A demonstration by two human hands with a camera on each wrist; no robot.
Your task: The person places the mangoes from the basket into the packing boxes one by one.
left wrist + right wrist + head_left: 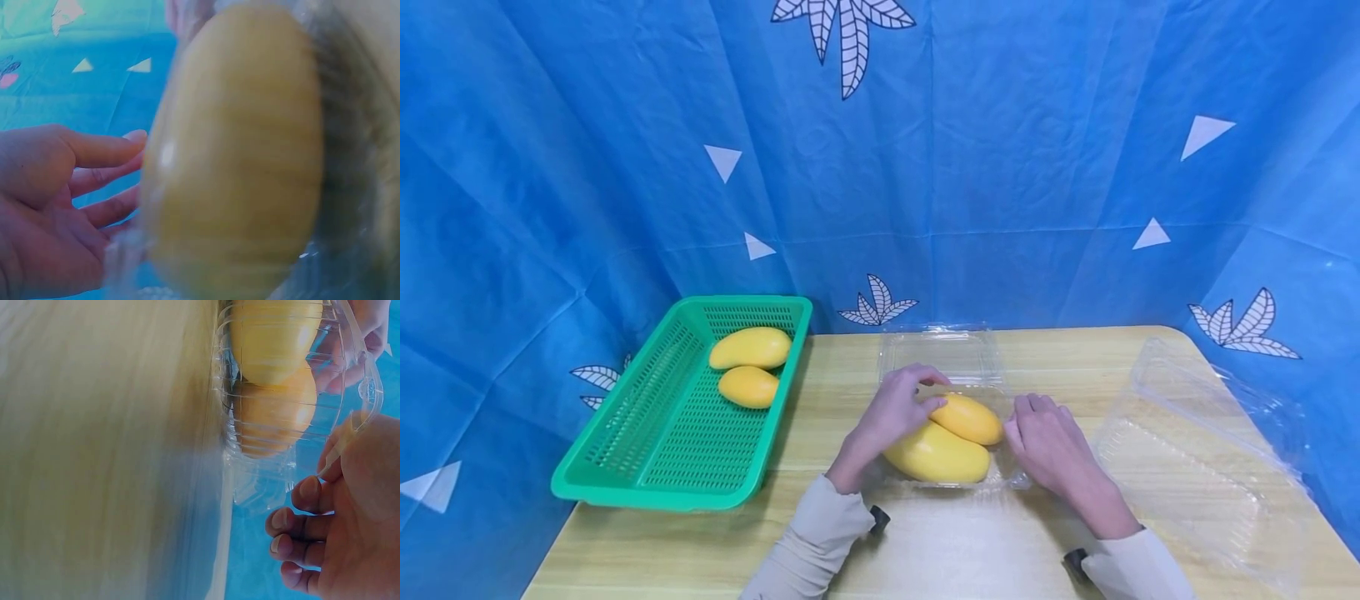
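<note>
A clear plastic clamshell box [1000, 475] stands on the table with its lid [936, 354] folded back. Two mangoes lie in it side by side: a larger yellow mango [940, 454] nearer me and a smaller orange mango [967, 419] behind. My left hand [895, 408] reaches over the box's left side, its thumb at the orange mango's left end and its fingers loosely bent. In the left wrist view, the yellow mango [237, 150] covers the fingertips of that hand [56, 200]. Thumb and forefinger of my right hand [356, 506] pinch the box's right rim.
A green basket [658, 496] on the left holds a yellow mango [750, 347] and an orange mango [748, 387]. Clear plastic boxes [1187, 475] lie open on the right of the wooden table [955, 550]. A blue patterned cloth [1000, 167] hangs behind.
</note>
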